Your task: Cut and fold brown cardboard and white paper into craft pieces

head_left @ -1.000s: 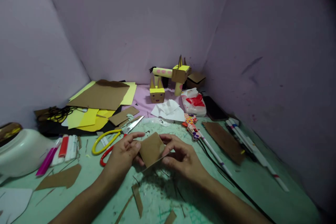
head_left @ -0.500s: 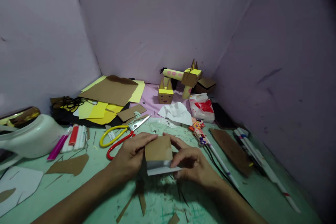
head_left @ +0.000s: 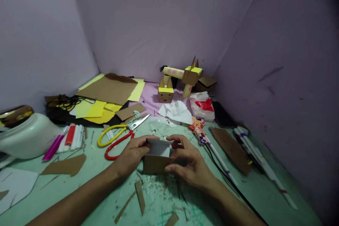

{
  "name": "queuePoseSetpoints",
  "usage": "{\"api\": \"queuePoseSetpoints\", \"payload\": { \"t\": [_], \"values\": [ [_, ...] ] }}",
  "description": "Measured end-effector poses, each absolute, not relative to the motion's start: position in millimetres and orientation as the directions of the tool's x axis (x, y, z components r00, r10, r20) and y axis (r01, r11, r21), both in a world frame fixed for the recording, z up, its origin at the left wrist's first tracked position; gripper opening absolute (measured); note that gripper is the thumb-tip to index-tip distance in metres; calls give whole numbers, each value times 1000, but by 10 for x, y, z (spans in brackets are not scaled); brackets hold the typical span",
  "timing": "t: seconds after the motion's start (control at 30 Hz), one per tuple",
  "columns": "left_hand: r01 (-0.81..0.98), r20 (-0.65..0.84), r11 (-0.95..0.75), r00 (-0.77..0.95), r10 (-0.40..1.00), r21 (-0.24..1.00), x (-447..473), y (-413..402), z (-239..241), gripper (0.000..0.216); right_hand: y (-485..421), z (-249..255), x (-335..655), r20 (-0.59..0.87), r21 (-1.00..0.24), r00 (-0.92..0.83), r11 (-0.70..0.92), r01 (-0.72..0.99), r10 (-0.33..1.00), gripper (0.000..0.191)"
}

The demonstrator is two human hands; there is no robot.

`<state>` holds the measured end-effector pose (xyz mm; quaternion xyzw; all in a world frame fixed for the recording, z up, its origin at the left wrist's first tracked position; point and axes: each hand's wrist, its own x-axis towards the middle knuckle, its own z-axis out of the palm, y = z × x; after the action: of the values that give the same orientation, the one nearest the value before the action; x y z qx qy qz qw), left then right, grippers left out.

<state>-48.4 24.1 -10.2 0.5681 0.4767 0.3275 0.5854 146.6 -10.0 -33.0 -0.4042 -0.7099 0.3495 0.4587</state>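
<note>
Between my two hands, just above the green table, is a small cardboard box, brown outside and white inside, with its open side facing up towards me. My left hand is closed on the box's left wall. Around its right side curve the fingers of my right hand, the thumb on the front face and the fingers at the far right edge. Scissors with one yellow and one red handle lie with blades open beyond my left hand. Narrow cardboard strips lie below the box.
Markers and a white pot stand left. Cardboard and yellow sheets lie behind. A small box with a face and ears, a giraffe-like figure, crumpled paper and a tissue pack sit at the back. A glue gun lies right.
The box has turned in my hands: its brown flat side faced up before, and now its white inside shows from above. My right thumb has moved onto the front face.
</note>
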Motion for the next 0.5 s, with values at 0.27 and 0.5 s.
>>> {"api": "queuePoseSetpoints", "payload": {
  "t": [0.27,0.5],
  "values": [
    [405,112,-332,478,871,852,-511,278,-262,45,-78,-436,1463,197,-967,-145,216,135,970,38],
    [574,196,-623,632,750,532,-554,243,-298,53,-90,-452,1487,324,-902,-272,382,199,906,42]
  ]
}}
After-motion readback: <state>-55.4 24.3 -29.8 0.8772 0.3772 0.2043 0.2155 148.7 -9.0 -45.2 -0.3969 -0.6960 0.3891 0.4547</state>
